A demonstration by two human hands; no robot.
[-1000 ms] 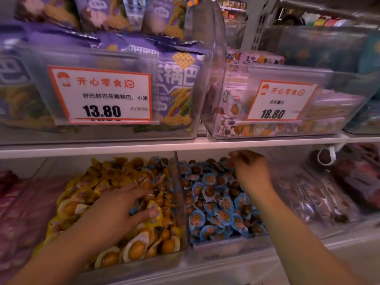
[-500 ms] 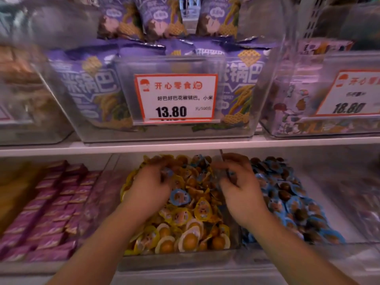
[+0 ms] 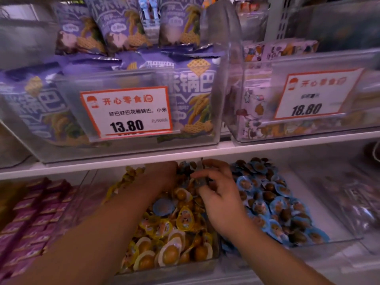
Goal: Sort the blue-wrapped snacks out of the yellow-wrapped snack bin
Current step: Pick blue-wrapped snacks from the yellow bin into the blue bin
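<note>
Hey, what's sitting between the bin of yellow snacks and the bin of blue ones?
In the head view, only a clear divider wall separates the yellow-wrapped snack bin from the blue-wrapped snack bin; the right hand reaches across it.
</note>
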